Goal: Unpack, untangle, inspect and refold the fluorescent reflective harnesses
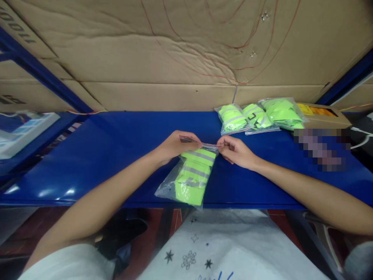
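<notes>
A clear zip bag (190, 175) with a folded neon-yellow vest with grey reflective stripes lies on the blue table (110, 155), its lower end hanging over the front edge. My left hand (175, 146) pinches the left part of the bag's zip strip. My right hand (237, 151) pinches the right end of the same strip. Both hands have their fingers closed on the bag's top edge.
Three more bagged neon vests (258, 116) lie at the back right of the table, next to an open cardboard box (326, 114). Flattened cardboard (175, 58) lines the wall behind. A white device (20, 132) sits at far left.
</notes>
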A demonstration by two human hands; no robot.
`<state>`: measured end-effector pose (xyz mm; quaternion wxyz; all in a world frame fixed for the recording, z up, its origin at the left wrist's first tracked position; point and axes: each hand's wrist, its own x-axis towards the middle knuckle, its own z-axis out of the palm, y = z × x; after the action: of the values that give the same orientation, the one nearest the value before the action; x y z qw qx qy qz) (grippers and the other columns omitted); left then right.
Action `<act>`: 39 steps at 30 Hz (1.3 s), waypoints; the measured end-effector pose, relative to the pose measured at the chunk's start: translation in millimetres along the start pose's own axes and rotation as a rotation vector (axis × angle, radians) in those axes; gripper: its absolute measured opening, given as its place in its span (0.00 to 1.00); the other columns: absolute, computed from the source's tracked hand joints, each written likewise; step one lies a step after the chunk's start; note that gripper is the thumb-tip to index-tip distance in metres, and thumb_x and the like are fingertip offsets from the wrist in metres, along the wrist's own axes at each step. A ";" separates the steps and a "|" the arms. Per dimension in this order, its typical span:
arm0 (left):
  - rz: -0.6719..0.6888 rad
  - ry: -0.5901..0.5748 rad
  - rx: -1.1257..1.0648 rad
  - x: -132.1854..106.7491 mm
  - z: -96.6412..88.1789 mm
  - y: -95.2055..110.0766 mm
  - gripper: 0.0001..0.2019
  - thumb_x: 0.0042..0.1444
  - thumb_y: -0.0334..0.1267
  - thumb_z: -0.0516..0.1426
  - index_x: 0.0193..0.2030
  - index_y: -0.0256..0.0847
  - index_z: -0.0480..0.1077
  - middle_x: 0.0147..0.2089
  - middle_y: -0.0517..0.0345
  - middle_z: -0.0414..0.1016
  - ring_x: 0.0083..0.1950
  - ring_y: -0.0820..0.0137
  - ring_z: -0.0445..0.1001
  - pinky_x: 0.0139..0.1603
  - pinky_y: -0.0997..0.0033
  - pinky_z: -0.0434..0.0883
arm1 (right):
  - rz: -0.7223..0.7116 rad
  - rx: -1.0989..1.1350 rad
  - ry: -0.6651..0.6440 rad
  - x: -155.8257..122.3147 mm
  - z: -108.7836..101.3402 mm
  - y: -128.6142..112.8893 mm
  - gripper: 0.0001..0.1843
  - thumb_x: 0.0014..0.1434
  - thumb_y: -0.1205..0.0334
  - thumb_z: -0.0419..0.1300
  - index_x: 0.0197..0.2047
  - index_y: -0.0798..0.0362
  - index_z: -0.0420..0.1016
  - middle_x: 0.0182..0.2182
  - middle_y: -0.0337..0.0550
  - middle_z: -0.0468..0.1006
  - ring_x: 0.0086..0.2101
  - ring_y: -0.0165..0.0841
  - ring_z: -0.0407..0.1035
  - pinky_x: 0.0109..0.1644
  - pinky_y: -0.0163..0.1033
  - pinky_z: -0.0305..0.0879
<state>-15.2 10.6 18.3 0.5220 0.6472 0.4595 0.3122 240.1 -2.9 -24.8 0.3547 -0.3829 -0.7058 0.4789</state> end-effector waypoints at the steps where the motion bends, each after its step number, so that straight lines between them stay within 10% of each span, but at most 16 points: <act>1: 0.006 -0.007 0.000 0.2 0.4 -0.3 0.14 0.46 0.47 0.73 0.34 0.39 0.83 0.34 0.56 0.82 0.37 0.69 0.74 0.40 0.70 0.65 | -0.006 -0.004 -0.004 0.1 0.0 -0.2 0.08 0.61 0.57 0.61 0.38 0.51 0.68 0.20 0.29 0.65 0.20 0.26 0.57 0.24 0.34 0.50; 39: 0.006 -0.142 0.000 -0.5 7.7 -6.4 0.13 0.50 0.47 0.72 0.35 0.40 0.83 0.35 0.57 0.82 0.38 0.71 0.75 0.42 0.71 0.66 | -0.113 -0.141 -0.065 -4.2 4.7 -8.7 0.07 0.60 0.58 0.61 0.34 0.53 0.70 0.25 0.33 0.67 0.25 0.26 0.59 0.29 0.34 0.56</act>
<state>-10.3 7.3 10.2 0.5526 0.6691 0.4191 0.2671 236.2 -10.6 -18.5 0.3303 -0.3509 -0.7694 0.4192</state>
